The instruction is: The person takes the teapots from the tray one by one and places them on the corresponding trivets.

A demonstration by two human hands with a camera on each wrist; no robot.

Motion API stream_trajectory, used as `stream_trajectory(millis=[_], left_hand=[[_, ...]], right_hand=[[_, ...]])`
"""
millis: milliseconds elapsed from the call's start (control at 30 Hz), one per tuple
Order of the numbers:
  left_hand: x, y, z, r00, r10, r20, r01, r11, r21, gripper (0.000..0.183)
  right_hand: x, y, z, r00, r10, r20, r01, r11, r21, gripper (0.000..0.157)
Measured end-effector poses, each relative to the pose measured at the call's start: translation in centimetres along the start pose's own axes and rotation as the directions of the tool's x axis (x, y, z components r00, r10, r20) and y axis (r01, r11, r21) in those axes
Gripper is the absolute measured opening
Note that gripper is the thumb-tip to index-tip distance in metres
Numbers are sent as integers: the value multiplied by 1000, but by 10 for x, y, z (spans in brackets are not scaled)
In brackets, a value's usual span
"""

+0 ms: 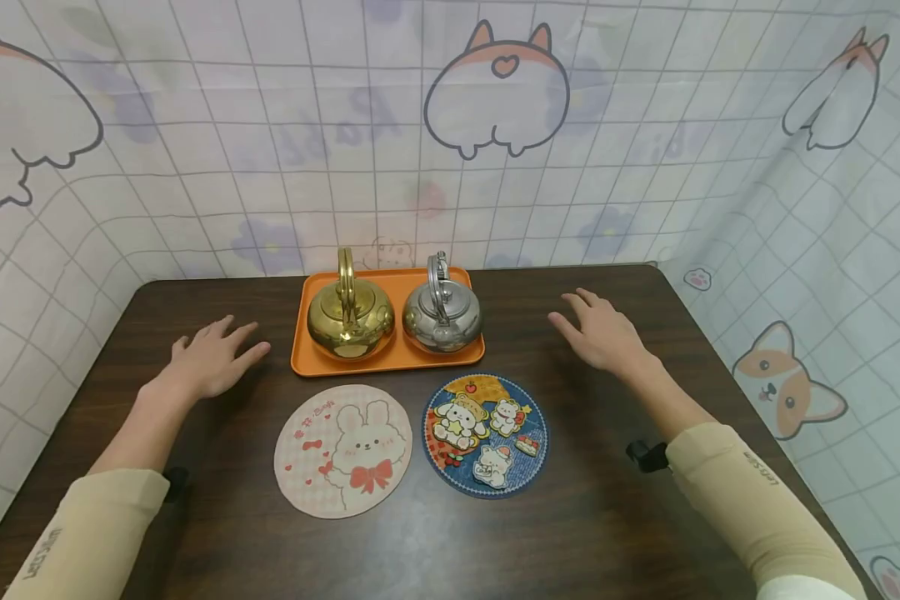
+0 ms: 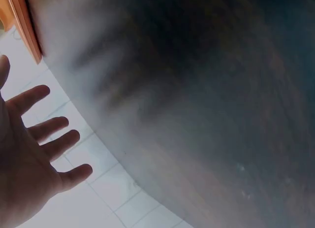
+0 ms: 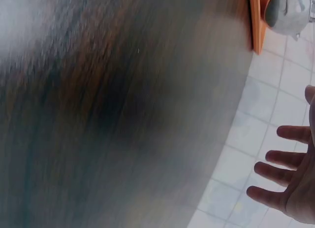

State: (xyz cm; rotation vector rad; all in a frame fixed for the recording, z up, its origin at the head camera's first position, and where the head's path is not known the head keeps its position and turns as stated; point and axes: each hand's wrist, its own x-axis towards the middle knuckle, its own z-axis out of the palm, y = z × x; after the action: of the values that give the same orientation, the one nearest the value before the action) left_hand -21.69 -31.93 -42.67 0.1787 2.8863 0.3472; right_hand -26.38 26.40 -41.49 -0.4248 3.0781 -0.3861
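A gold teapot (image 1: 350,321) and a silver teapot (image 1: 442,317) stand side by side on an orange tray (image 1: 322,364) at the back of the table. Left of the tray, my left hand (image 1: 206,358) hovers with fingers spread and nothing in it. My right hand (image 1: 602,332) is held to the right of the tray, its fingers extended and holding nothing. Both hands are apart from the teapots. In the right wrist view part of the silver teapot (image 3: 289,14) shows at the top corner; the left wrist view catches only the edge of the tray (image 2: 29,31).
In front of the tray lie two round mats: a pink one with a rabbit (image 1: 342,451) and a blue patterned one (image 1: 485,436). Dark wood forms the table (image 1: 330,558). A white gridded cloth with corgi drawings (image 1: 495,100) hangs behind and at the sides.
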Motion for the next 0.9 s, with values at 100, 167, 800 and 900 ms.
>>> stream_trajectory(millis=[100,167,800,900], left_hand=[[0,1,2,1000,6,-23,-6,1000,2,81],[0,2,3,999,13,-43,-13,1000,3,80],[-2,22,6,991,42,-126,-52,995,-80,66],[-3,24,8,989,42,-142,-57,993,-104,65]], right_hand=[[-1,-5,2,1000,-6,-18,7,1000,9,72],[-2,-8,3,999,-10,-33,11,1000,11,71],[-9,-41,-1,987,-70,-148,83,993,87,57],[-11,-46,-1,983,-82,-162,99,990,100,55]])
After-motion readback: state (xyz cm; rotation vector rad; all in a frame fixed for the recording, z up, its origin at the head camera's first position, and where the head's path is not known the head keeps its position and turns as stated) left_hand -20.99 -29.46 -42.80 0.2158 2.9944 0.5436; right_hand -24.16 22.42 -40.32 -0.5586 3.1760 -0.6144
